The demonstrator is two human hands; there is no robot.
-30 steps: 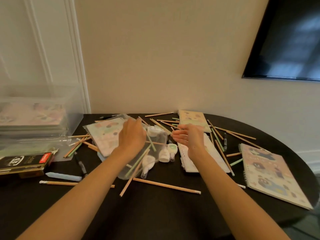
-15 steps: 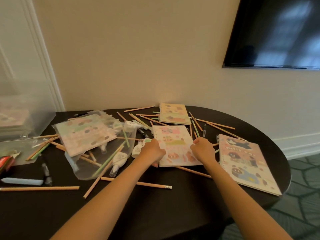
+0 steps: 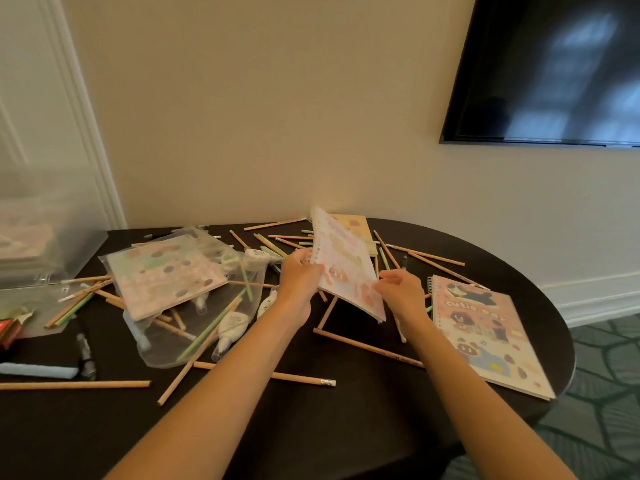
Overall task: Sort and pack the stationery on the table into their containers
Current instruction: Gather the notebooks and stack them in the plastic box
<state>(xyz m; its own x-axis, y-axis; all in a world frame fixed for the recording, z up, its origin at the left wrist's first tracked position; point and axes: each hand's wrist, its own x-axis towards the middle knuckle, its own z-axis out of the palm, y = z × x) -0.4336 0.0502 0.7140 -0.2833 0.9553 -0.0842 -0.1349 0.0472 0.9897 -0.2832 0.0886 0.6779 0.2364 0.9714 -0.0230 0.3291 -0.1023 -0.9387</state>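
Two grips hold one spiral notebook (image 3: 346, 268) tilted up off the dark counter (image 3: 346, 438), its pastel cartoon cover showing. The left grip (image 3: 299, 275) is clenched round the wire-bound spine edge. The right grip (image 3: 401, 292) curls its fingertips at the near right edge and seems to pinch it.

With its thin block of pages and card cover, the notebook is probably light and a little bendy. The smooth cover might slip, so taking the spine and the opposite edge together looks sound.

Just right of the right grip a larger bear-print notebook (image 3: 485, 334) lies flat. Beyond both grips lies a yellow notebook (image 3: 356, 226). Thin wooden pencils (image 3: 367, 348), likely to roll, are scattered all round.

Left of the left grip a crinkled clear pouch (image 3: 156, 351) holds small white dispensers (image 3: 232, 323), perhaps correction tape. Another pastel notebook (image 3: 162, 275) rests on the pouch. Far left stands a frosted plastic box (image 3: 52, 230).
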